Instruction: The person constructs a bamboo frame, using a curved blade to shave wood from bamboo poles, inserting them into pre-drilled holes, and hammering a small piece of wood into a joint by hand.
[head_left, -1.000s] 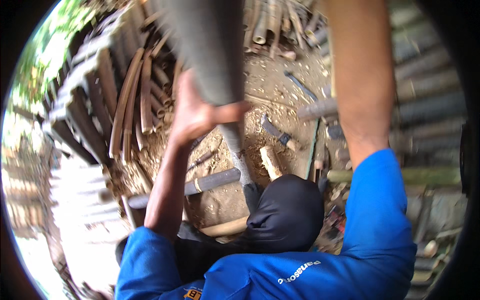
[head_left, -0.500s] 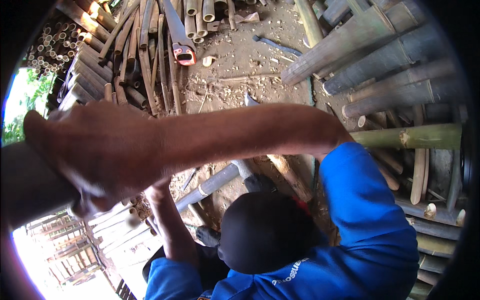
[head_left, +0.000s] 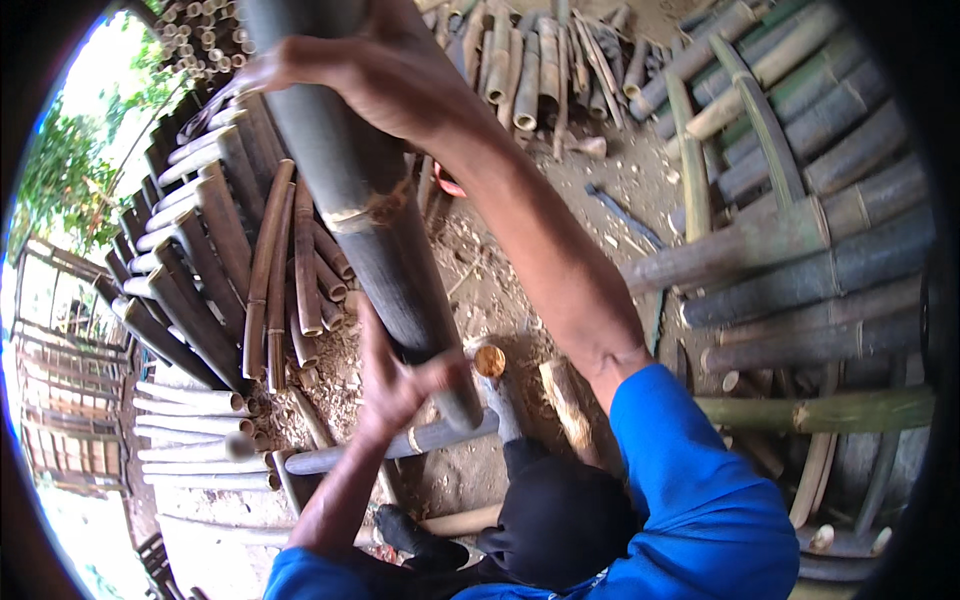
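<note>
Gripping a thick dark bamboo pole [head_left: 370,220] upright over the dirt ground [head_left: 520,290], right hand [head_left: 370,70] high, left hand [head_left: 400,385] low, both are clamping it; slippage risking a foot strike.

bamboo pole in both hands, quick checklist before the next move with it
1. Left hand on the lower end of the dark bamboo pole: ok, fingers wrap it just above the bottom.
2. Right hand on the upper part: ok, palm and fingers lie over the pole.
3. Pole's bottom end free: ok, it hangs above the grey pole on the ground, though touching cannot be ruled out.
4. Footing: not ok, cut bamboo pieces and loose poles lie on the dirt by the feet.
5. Pole's top end: cannot tell, it runs out of view.
6. Leaning stack of poles on the left: ok, apart from the held pole.
</note>
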